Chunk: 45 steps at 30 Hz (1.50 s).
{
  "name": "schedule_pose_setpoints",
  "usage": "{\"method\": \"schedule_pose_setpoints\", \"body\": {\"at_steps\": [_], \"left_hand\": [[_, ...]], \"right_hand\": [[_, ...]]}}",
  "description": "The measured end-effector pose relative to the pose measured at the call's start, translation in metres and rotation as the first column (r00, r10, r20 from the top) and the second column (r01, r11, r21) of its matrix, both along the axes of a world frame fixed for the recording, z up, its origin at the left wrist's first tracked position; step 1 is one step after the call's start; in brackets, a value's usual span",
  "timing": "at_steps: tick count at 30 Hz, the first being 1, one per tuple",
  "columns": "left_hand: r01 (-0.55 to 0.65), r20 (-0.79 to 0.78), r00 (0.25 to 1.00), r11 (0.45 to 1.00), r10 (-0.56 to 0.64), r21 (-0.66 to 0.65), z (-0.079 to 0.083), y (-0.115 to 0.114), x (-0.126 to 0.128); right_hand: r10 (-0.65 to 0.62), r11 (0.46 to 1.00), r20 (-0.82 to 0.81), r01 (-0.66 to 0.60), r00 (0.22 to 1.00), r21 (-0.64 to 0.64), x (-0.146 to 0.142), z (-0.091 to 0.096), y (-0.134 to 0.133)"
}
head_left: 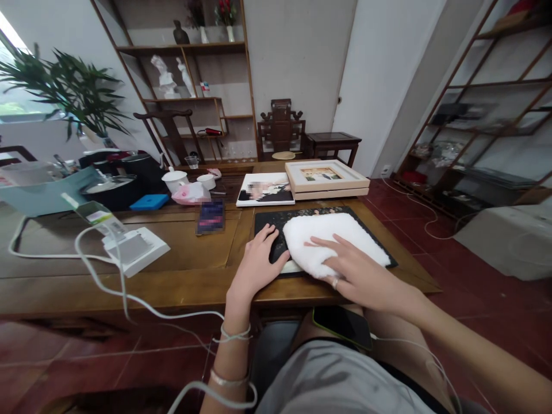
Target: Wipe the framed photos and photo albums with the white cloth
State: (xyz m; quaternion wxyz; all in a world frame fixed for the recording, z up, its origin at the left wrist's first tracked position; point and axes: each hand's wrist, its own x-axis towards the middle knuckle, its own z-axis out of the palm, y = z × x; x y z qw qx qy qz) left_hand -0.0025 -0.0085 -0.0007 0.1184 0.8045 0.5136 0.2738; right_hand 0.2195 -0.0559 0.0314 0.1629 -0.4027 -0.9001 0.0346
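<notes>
A dark, flat picture panel [269,221] lies near the table's front edge, and a folded white fluffy cloth [362,238] covers most of it. With fingers spread, my right hand [345,264] presses flat on the cloth's near side. My left hand [261,259] rests on the panel's left edge, fingers apart, its thumb reaching toward the cloth. Behind the panel lie a flat print [263,198] showing a person in dark clothes and, to its right, stacked light wooden frames [328,178]. What the panel depicts is mostly hidden under the cloth.
The wooden table [194,282] carries a white box [142,253] with a looping white cable, a dark phone-like slab [210,217], a blue box [149,202], a white teapot [175,179] and a pink-white bag [190,194]. A phone [342,325] with a cable rests on my lap.
</notes>
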Motion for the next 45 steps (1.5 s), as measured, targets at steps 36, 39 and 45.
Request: {"method": "schedule_pose_setpoints", "body": {"at_steps": [36,39,45], "left_hand": [[0.001,0.305,0.952,0.998,-0.018,0.057,0.004,-0.001,0.001],[0.031,0.268,0.962,0.998,-0.045,0.055,0.004,-0.001,0.002],[0.019,0.208,0.978,1.0,-0.017,-0.008,0.003,-0.002,0.002]], "right_hand": [[0.16,0.982,-0.017,-0.161,0.987,-0.103,-0.031,0.006,-0.002],[0.173,0.975,-0.012,-0.173,0.985,-0.139,-0.021,0.009,-0.007],[0.144,0.978,-0.027,-0.146,0.989,-0.148,-0.002,0.01,-0.006]]}}
